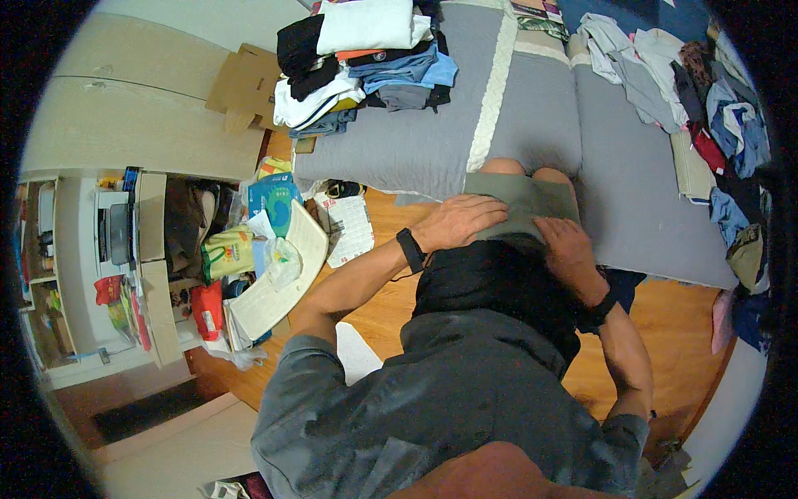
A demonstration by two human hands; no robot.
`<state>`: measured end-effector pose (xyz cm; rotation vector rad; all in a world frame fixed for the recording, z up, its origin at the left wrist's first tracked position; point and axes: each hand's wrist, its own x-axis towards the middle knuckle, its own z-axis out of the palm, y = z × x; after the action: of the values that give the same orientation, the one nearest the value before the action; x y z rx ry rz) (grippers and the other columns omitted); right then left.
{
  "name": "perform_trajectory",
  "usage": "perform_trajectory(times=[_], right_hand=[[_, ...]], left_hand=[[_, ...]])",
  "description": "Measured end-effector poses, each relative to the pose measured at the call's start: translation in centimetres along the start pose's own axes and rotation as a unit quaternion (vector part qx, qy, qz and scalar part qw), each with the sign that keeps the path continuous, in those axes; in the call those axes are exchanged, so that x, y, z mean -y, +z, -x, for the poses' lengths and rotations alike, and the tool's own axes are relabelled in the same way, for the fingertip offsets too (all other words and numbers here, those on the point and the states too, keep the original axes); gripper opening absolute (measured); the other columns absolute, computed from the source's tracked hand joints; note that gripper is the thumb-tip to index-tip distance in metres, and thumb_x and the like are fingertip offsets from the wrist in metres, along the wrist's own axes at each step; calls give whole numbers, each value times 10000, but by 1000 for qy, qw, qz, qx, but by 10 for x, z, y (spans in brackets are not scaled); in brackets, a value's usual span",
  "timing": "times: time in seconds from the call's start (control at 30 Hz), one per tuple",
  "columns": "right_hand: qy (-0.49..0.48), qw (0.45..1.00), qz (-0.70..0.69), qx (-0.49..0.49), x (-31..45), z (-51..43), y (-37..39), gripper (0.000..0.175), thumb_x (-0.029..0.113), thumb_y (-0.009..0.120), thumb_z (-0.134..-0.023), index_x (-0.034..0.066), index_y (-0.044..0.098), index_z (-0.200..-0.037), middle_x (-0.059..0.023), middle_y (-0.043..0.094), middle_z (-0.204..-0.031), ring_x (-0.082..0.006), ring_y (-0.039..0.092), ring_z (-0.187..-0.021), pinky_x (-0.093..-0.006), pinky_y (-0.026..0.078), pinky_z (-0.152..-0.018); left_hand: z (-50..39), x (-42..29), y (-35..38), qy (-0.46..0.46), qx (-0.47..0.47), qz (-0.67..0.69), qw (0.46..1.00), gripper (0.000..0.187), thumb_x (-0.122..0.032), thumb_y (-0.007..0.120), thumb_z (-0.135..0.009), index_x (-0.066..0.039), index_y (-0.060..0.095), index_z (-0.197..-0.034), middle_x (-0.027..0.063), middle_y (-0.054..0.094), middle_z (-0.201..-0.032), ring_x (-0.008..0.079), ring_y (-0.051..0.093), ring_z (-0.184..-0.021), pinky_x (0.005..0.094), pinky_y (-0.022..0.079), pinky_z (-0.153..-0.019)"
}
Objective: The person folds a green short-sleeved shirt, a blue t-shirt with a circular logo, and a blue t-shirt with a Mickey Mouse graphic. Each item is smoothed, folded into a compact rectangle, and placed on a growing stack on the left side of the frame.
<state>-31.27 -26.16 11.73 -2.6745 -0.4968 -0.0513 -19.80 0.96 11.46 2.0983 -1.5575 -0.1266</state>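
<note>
A folded olive-green cloth item (520,203) lies across my thighs, against the edge of a bed with a grey quilted cover (399,150). On its left part my left hand (464,219) rests flat, fingers pointing right. My right hand (566,249) lies on its lower right edge, the fingers slightly bent; whether they pinch the cloth cannot be told. Both wrists bear black bands. At the bed's upper left stands a pile of folded clothes (386,62), with a white piece on top. Loose clothes (648,81) are heaped at the bed's upper right.
To the left on the wood floor stand a white curved board (305,274), a yellow bag (227,252), a red bag (206,312) and a printed paper sheet (346,227). Beyond are an open cabinet (153,218) and a cardboard box (243,84). A pink cloth (721,321) hangs at right.
</note>
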Motion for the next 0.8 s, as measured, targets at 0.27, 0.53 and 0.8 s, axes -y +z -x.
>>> perform_trajectory(times=[0.27,0.53,0.8], right_hand=[[49,961,-260,75,-1,-27,-74,403,130,598,-891,54,567,-1286,-193,657,-1129,-337,621,-1069,-397,475,-917],[196,899,-381,-94,-99,-39,-17,391,309,503,-1016,4,570,-1252,-94,669,-1108,-192,617,-994,-338,486,-888],[405,753,-516,-47,-235,-12,67,393,434,533,-984,59,602,-892,-65,638,-661,-165,586,-491,-298,424,-432]], left_hand=[[-21,-16,-69,-37,-85,46,995,511,2,592,-722,-74,591,-1228,157,683,-1080,359,661,-962,427,553,-811],[-54,12,-172,-140,-26,2,990,421,-78,597,-840,-74,596,-1261,186,685,-1032,335,692,-862,364,551,-753],[-97,87,-250,-270,43,-35,961,331,-172,617,-950,-29,558,-1243,116,658,-917,129,600,-731,317,514,-676]])
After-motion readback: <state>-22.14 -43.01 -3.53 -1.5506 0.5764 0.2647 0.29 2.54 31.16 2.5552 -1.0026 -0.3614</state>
